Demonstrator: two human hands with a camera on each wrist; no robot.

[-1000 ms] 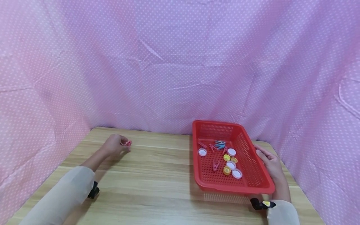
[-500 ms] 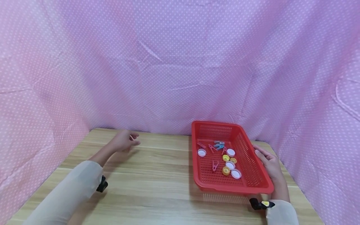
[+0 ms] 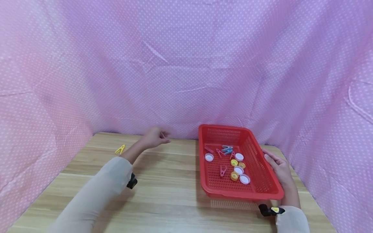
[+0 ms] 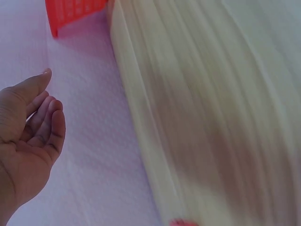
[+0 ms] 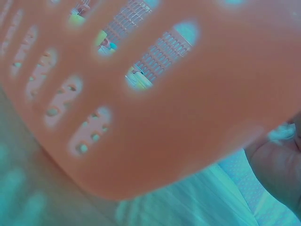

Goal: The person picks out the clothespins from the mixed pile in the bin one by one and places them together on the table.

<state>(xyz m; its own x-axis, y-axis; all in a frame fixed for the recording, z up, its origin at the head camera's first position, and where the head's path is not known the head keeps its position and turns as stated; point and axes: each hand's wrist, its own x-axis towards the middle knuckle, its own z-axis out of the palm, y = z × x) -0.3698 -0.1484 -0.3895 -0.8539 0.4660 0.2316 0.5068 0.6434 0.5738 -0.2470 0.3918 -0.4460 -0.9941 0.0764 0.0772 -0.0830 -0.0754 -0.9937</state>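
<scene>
My left hand (image 3: 155, 138) is over the back middle of the wooden table, its fingers loosely curved around nothing. In the left wrist view, the same hand (image 4: 30, 127) has its thumb apart from the fingers. A yellow clothespin (image 3: 120, 149) lies on the table behind it, to the left. A small red thing (image 4: 182, 222) shows at the bottom edge of the left wrist view, too cut off to identify. My right hand (image 3: 279, 168) holds the right side of a red plastic basket (image 3: 242, 195), thumb at the rim; its other fingers are partly hidden.
Inside the basket lie several pink clothespins (image 3: 222, 171), blue clothespins (image 3: 228, 151), white round caps (image 3: 244, 179) and yellow caps (image 3: 234, 176). Pink dotted cloth (image 3: 186, 71) surrounds the table (image 3: 163, 194) at the back and sides.
My left hand has let go of the pink clothespin it pinched and moved right toward the basket, uncovering the yellow clothespin. My right hand stays at the basket.
</scene>
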